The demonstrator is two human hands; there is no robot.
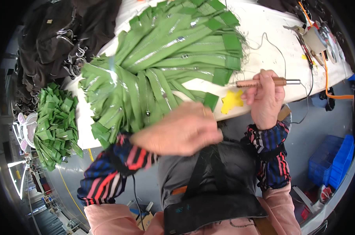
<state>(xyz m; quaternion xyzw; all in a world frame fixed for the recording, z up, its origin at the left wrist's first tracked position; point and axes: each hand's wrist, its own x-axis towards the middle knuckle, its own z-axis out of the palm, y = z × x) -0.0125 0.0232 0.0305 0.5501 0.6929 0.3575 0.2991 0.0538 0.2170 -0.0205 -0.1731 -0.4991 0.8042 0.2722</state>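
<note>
A large bundle of green zippers with silvery teeth and darker green end tabs fans out over the white table. A clear band gathers it at the left. My left hand is smeared by motion in front of the bundle's near edge; its fingers and anything in them cannot be made out. My right hand is closed round a brown-handled, pen-like corded tool, held level with its thin end to the left. A bright yellow piece lies beneath that end at the table edge.
Dark garments or cloth with metal hooks pile up at the left. Another green bunch hangs off the table's left end. Tools and cords, one orange cable among them, lie at the right. Blue crates stand below.
</note>
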